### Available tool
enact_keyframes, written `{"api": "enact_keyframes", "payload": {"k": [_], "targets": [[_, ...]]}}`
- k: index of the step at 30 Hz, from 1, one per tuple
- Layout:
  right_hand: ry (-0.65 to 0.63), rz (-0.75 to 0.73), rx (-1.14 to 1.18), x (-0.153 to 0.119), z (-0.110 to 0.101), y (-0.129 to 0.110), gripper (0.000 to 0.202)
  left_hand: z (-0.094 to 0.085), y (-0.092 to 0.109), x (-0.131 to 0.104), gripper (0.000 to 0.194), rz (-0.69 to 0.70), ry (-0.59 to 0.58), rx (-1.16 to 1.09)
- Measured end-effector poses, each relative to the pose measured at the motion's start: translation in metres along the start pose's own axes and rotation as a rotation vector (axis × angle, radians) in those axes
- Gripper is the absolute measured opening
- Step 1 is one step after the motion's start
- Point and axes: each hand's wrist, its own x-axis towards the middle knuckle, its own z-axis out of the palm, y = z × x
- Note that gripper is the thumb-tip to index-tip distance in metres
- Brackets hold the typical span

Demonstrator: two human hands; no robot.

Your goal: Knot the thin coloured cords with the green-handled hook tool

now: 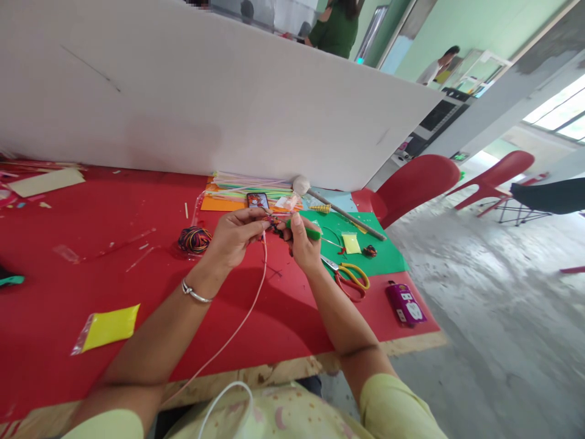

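Note:
In the middle of the head view, my left hand pinches a small bunch of dark multicoloured yarn. Closed around a green-handled crochet hook, my right hand meets the left at the yarn. The hook's tip is too small to make out clearly. A ball of the same dark, orange-streaked yarn lies left of my left wrist. From near my left fingers a pale pink cable runs down toward my lap. Behind my hands lies a phone with its screen lit.
Scissors with yellow and red handles lie right of my right hand, near a green sheet. A purple package sits by the right edge. Yellow packets, a stick and straws are about. A white partition stands behind.

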Motion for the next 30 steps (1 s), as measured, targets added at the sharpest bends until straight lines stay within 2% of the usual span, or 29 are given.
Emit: {"api": "enact_keyframes", "payload": {"k": [9, 15, 30], "targets": [[-0.018, 0.004, -0.004, 0.0007, -0.0009, 0.0026, 0.063, -0.0027, -0.0056, 0.004, 0.033, -0.018, 0.0, -0.033], [-0.021, 0.004, -0.014, 0.0005, -0.0004, 0.0015, 0.065, -0.0042, -0.0065, 0.005, 0.029, 0.001, -0.034, -0.014], [-0.025, 0.015, -0.026, -0.0006, -0.0001, -0.0027, 0.067, -0.0058, -0.0075, 0.0047, 0.029, -0.008, -0.017, -0.027]]}}
